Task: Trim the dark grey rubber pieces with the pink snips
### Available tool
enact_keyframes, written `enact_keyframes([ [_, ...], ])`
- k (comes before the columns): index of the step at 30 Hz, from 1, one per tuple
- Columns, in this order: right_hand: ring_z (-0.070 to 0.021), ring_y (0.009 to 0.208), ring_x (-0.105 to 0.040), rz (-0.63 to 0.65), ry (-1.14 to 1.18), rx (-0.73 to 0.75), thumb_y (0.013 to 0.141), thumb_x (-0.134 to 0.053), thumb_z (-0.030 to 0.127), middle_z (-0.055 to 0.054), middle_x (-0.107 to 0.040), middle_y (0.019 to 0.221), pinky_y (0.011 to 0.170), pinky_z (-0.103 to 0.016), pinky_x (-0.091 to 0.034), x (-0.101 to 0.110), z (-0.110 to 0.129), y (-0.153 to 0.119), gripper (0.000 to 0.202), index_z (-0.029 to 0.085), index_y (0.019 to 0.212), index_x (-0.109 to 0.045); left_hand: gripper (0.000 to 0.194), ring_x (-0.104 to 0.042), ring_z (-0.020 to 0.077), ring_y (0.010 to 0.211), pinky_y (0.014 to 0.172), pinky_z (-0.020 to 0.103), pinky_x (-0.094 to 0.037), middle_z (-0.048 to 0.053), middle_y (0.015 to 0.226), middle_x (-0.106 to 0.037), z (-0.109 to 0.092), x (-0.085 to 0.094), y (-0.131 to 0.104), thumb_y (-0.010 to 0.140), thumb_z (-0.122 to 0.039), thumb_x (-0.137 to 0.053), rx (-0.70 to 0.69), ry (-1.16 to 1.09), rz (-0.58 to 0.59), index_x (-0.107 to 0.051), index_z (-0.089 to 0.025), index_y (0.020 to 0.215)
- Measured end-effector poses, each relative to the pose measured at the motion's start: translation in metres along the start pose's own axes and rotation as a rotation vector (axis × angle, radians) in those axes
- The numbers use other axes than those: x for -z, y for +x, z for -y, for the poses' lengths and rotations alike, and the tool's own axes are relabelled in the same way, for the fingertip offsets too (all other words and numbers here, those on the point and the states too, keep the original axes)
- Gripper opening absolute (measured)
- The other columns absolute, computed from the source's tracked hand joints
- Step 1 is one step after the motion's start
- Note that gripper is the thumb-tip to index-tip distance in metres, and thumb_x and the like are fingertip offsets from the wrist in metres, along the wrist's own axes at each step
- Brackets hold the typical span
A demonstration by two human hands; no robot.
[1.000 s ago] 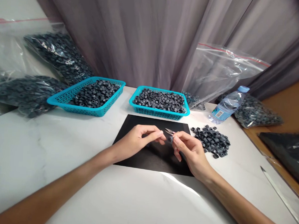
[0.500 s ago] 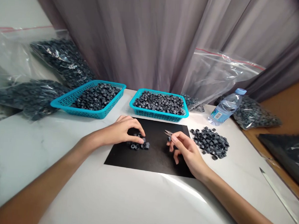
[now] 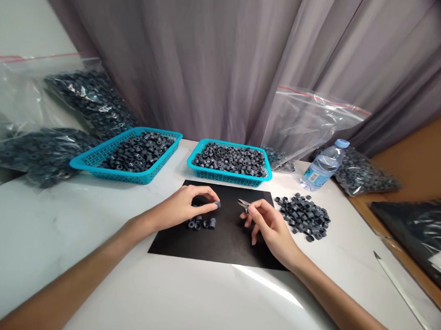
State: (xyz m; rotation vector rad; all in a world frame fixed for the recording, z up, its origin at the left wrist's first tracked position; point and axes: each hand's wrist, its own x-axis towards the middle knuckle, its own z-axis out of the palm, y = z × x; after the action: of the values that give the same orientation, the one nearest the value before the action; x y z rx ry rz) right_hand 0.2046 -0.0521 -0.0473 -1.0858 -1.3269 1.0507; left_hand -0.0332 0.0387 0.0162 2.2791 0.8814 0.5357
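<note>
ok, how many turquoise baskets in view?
2. The left basket is beside the filled plastic bags; the middle basket is just beyond the black mat. Neither is hidden; no sign of others.

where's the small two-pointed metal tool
In the head view, the metal tool is in the right hand, over the black mat, left of the loose grey pile.

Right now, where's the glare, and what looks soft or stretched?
Head view: glare streaks the white table in front of the black mat; head view: the gray piece in the left hand lacks fine detail; head view: the bottle leans outward, probably lens stretch.
</note>
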Motion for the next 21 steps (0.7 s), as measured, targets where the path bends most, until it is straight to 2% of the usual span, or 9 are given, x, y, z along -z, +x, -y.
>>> enact_keyframes([
  [5,-0.0128,0.055,-0.059,-0.132,-0.284,0.224,0.099,-0.053,0.057,-0.004,-0.066,0.085,0.051,-0.027,-0.054,0.020,0.008,0.025,0.039,0.020,0.090,-0.059,0.027,-0.068,0.0238,0.108,0.101,0.035,-0.049,0.003,0.112,-0.075,-0.007,-0.006,-0.004,0.095,-0.045,-0.059,0.002,0.029,-0.142,-0.072,-0.025,0.106],
  [8,-0.0156,0.056,-0.060,-0.242,-0.374,0.315,0.097,-0.055,0.057,-0.003,-0.066,0.077,0.055,-0.030,-0.053,0.044,0.029,0.050,0.040,0.019,0.085,-0.061,0.023,-0.065,0.0236,0.113,0.105,0.037,-0.047,0.003,0.115,-0.073,-0.010,-0.012,-0.008,0.099,-0.038,-0.053,-0.055,0.111,-0.257,-0.070,-0.026,0.108],
  [11,-0.0206,0.070,-0.061,-0.431,-0.510,0.459,0.092,-0.063,0.053,-0.004,-0.064,0.075,0.071,-0.037,-0.053,0.080,0.070,0.078,0.035,0.020,0.080,-0.062,0.023,-0.064,0.0226,0.116,0.106,0.036,-0.047,0.002,0.118,-0.071,-0.012,-0.017,-0.012,0.101,-0.036,-0.049,-0.063,0.101,-0.251,-0.068,-0.028,0.112],
  [13,-0.0236,0.081,-0.059,-0.596,-0.580,0.569,0.092,-0.063,0.049,-0.005,-0.064,0.082,0.087,-0.044,-0.049,0.107,0.106,0.101,0.029,0.021,0.081,-0.061,0.024,-0.065,0.0221,0.115,0.105,0.036,-0.048,0.002,0.119,-0.071,-0.013,-0.020,-0.013,0.102,-0.036,-0.048,-0.045,0.064,-0.241,-0.067,-0.029,0.114],
  [15,-0.0274,0.095,-0.057,-0.703,-0.652,0.660,0.093,-0.062,0.043,-0.008,-0.065,0.091,0.097,-0.049,-0.042,0.133,0.141,0.127,0.023,0.022,0.084,-0.060,0.025,-0.066,0.0222,0.113,0.103,0.035,-0.050,0.002,0.119,-0.071,-0.015,-0.022,-0.013,0.102,-0.038,-0.048,-0.035,0.027,-0.245,-0.066,-0.030,0.116],
  [16,-0.0298,0.099,-0.057,-0.754,-0.808,0.721,0.095,-0.060,0.041,-0.010,-0.066,0.091,0.097,-0.051,-0.042,0.144,0.155,0.141,0.022,0.022,0.084,-0.060,0.025,-0.066,0.0222,0.111,0.102,0.035,-0.051,0.002,0.117,-0.071,-0.016,-0.023,-0.012,0.102,-0.038,-0.047,-0.036,0.017,-0.251,-0.067,-0.030,0.115],
  [18,-0.0342,0.104,-0.056,-0.755,-1.075,0.708,0.097,-0.056,0.040,-0.013,-0.067,0.090,0.097,-0.057,-0.038,0.161,0.172,0.168,0.024,0.020,0.084,-0.061,0.024,-0.067,0.0218,0.104,0.096,0.034,-0.053,0.002,0.111,-0.072,-0.018,-0.024,-0.012,0.102,-0.037,-0.047,-0.042,0.022,-0.269,-0.068,-0.029,0.111],
  [21,-0.0378,0.102,-0.057,-0.661,-1.244,0.505,0.094,-0.062,0.047,-0.012,-0.066,0.078,0.092,-0.062,-0.037,0.176,0.176,0.197,0.038,0.019,0.069,-0.060,0.023,-0.067,0.0188,0.088,0.087,0.031,-0.054,0.002,0.106,-0.071,-0.020,-0.026,-0.013,0.101,-0.033,-0.048,-0.042,0.061,-0.320,-0.070,-0.028,0.106],
])
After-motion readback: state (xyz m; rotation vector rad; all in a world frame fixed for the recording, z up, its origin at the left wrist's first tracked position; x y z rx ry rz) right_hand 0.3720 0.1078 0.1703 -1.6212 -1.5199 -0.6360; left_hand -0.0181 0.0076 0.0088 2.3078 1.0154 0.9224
